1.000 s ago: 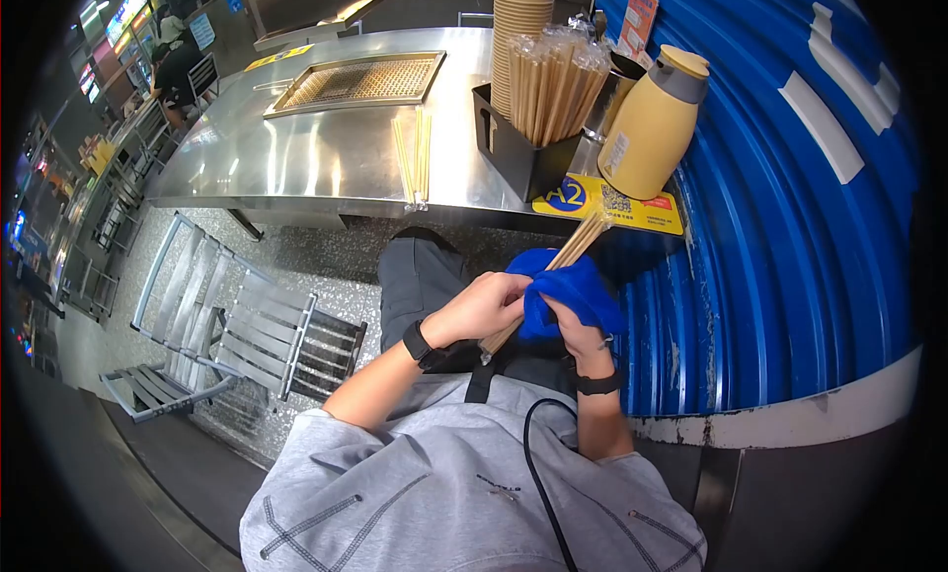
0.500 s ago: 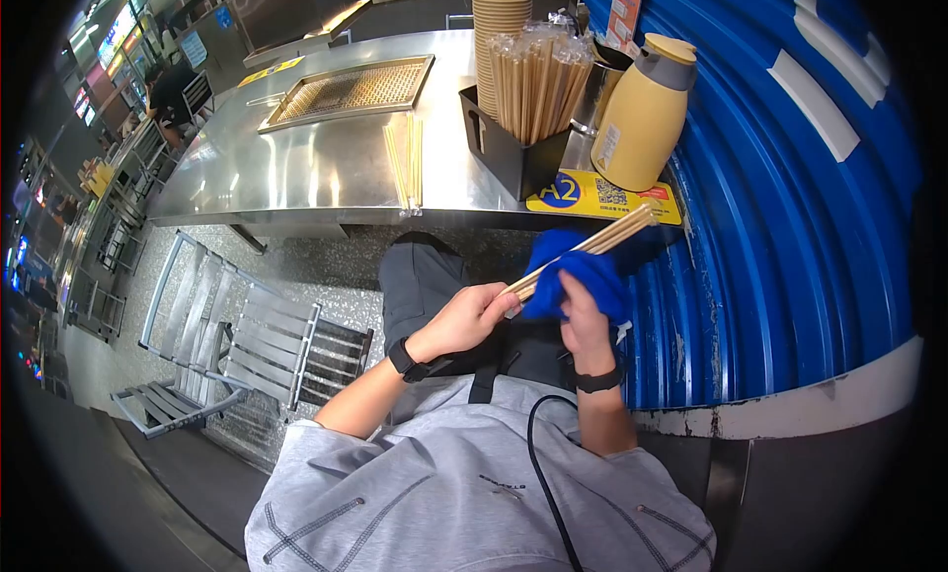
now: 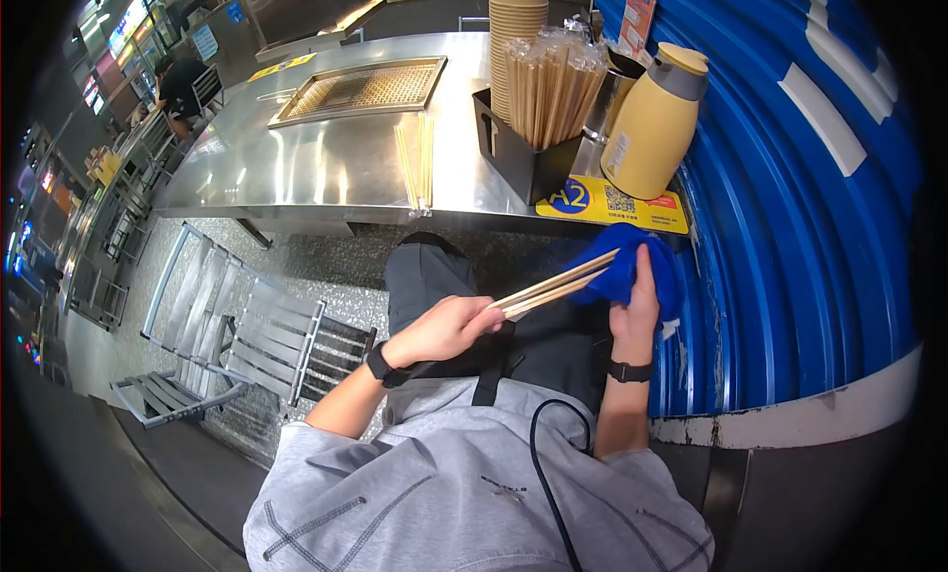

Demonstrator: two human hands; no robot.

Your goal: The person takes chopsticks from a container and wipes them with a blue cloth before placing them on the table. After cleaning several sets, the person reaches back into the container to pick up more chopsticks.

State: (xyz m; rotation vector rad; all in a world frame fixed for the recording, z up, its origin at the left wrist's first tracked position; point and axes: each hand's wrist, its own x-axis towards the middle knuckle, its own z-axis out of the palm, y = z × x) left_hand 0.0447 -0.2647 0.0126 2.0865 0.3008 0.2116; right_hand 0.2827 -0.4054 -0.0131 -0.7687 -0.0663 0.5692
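My left hand (image 3: 456, 327) is closed around one end of several light wooden chopsticks (image 3: 553, 287), which slant up to the right above my lap. Their far ends touch a blue cloth (image 3: 632, 269). My right hand (image 3: 637, 300) grips this cloth beside the blue wall. On the steel table (image 3: 326, 167) ahead, a black holder (image 3: 523, 159) is packed with wrapped chopsticks (image 3: 553, 88). More chopsticks (image 3: 417, 167) lie near the table's front edge.
A yellow jug (image 3: 654, 127) and stacked paper cups (image 3: 501, 48) stand by the holder. A metal grill (image 3: 365, 86) is set in the table. Folding chairs (image 3: 267, 335) stand at left, and a person (image 3: 180, 86) sits farther off. Blue corrugated wall (image 3: 790, 276) borders the right side.
My right hand and the blue cloth have moved right, toward the chopsticks' far ends, exposing more of their length. My left hand has shifted slightly left and down, still holding them.
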